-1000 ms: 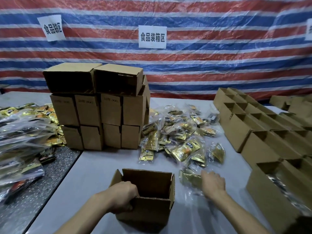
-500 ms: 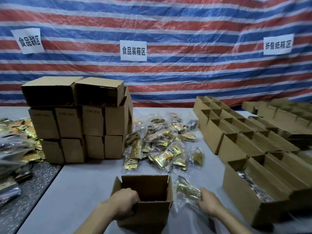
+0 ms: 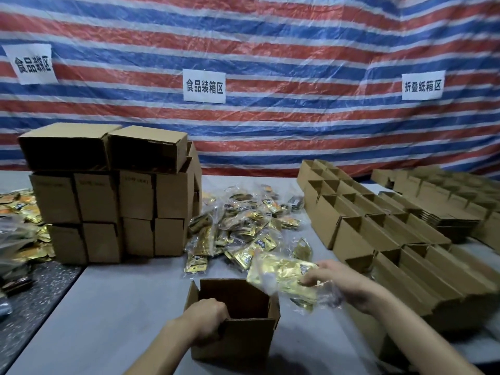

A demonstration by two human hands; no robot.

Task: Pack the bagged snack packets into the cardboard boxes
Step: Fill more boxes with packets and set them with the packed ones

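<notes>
Right grip (image 3: pixel 349 288) closed on the bagged snack packet (image 3: pixel 281 276), fingers over its right end, thumb hidden; bag held off the tabletop (image 3: pixel 121 307), tilted, left end over the far-right corner of the open cardboard box (image 3: pixel 232 347), not yet inside. Left grip (image 3: pixel 205 323) curled over the box's near-left wall, fingertips hooked inside, steadying it. Looks like mid-insert: one bag on its way in, box interior dark, can't tell contents. Handling, as a guess: light & floppy, clear outer film slick and crinkly w/ small gold foil sachets loose inside, so prone to sagging and dumping weight toward the low end. Best taken across the middle, or w/ a broad pinch thru the film onto the sachets themselves, not by a loose corner of film: risk of slip or stretch there. Prob. needs feeding in end-first, w/ the flaps kept clear by the left grip. Beyond the box: heap of more bagged packets (image 3: pixel 243 226) mid-tabletop; stack of closed boxes (image 3: pixel 108 198) to the left; rows of open boxes (image 3: pixel 365 231) to the right. Behind it all, striped tarp (image 3: pixel 270 36) w/ paper signs (image 3: pixel 204 85).
</notes>
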